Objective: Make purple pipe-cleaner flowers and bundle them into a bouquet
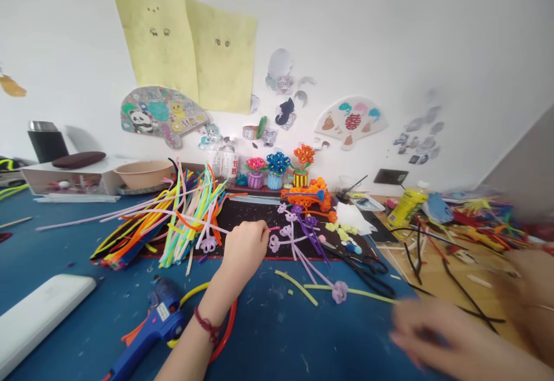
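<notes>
My left hand [246,247] reaches over the dark mat [255,212], fingers curled closed. A small pink tip shows by its fingertips; what the fingers hold is hidden. Close by on its right, lilac pipe-cleaner flowers [285,231] on long stems lie beside purple ones [310,220]. Another lilac flower [208,245] is just left of the hand. My right hand [433,332] is smeared by motion above the blue table [346,340] at lower right, and its grip is unclear. Nearer the middle lie a lilac flower [340,292] and pale green pipe-cleaner pieces [296,286].
A blue glue gun [162,317] and white box [43,317] occupy the left front. Pipe cleaners [190,219] pile behind. Black scissors [367,271] lie right. Potted pipe-cleaner flowers [277,172] stand by the wall. Another person's arm [530,283] blurs at the right edge.
</notes>
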A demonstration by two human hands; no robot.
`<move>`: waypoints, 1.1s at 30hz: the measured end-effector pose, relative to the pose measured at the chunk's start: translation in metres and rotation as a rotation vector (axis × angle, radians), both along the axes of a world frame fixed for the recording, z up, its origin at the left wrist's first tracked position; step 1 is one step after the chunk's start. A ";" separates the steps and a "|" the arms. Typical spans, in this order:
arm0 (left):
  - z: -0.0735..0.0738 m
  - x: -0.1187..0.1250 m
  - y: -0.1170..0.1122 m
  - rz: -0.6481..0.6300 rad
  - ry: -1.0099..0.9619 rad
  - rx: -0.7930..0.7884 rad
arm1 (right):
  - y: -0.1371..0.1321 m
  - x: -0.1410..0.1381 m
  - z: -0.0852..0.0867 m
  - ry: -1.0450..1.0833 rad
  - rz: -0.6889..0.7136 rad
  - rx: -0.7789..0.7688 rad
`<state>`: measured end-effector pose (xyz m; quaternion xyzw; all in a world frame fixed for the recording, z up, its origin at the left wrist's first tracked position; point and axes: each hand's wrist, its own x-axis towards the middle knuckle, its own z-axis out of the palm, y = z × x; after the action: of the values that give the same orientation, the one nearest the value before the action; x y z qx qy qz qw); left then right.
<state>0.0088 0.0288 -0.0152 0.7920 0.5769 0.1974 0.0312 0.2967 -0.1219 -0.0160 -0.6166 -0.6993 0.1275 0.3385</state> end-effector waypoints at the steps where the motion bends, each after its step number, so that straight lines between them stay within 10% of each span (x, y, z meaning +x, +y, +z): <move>1: 0.000 0.000 0.000 0.004 0.018 0.002 | 0.025 -0.008 0.003 -0.028 0.080 -0.068; 9: -0.001 -0.002 0.003 0.062 0.131 0.026 | 0.180 -0.071 -0.015 -0.360 -0.211 -0.194; 15: -0.001 0.001 0.001 0.077 0.182 0.039 | 0.185 -0.065 -0.039 -0.282 -0.219 -0.176; 33: -0.005 0.008 0.000 0.070 0.173 0.020 | 0.174 -0.033 -0.029 0.307 0.023 -0.071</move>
<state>0.0172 0.0283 -0.0205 0.7856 0.6029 0.1351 -0.0335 0.2639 0.0518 -0.0452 -0.5934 -0.6414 0.2488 0.4179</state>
